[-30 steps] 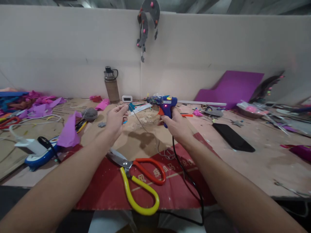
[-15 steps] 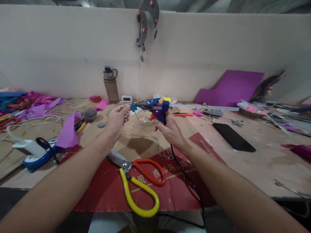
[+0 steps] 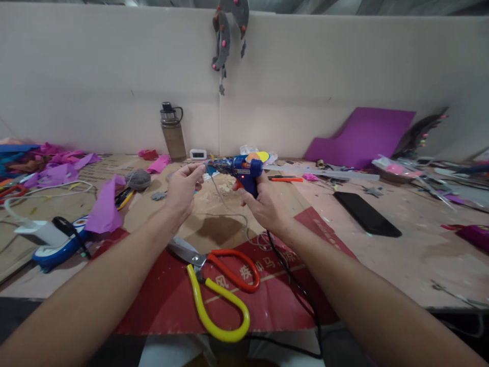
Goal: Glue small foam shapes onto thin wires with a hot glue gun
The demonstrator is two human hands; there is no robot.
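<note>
My right hand (image 3: pixel 263 201) is wrapped round the handle of a blue hot glue gun (image 3: pixel 250 176), a finger by its orange trigger. A long clear glue stick (image 3: pixel 324 173) juts from the gun's back end. At the gun's nozzle, my left hand (image 3: pixel 185 188) pinches the end of a thin grey cord (image 3: pixel 217 188). That cord trails down to a loose coil (image 3: pixel 263 240) on the cardboard. Below both hands lie large scissors (image 3: pixel 198 261) with one red and one yellow handle loop, blades partly behind my left forearm.
A red-printed cardboard sheet (image 3: pixel 160 306) covers the table's front. A water bottle (image 3: pixel 173 135) and grey yarn ball (image 3: pixel 138 179) stand behind on the left. A black phone (image 3: pixel 367 214) lies right; a power strip (image 3: pixel 57 250) lies left. The gun's black cable (image 3: pixel 294 280) runs over the front edge.
The glue gun in my right hand has shifted slightly left, its nozzle now right at the left fingertips. The left hand keeps its pinch, and the view has moved a little.
</note>
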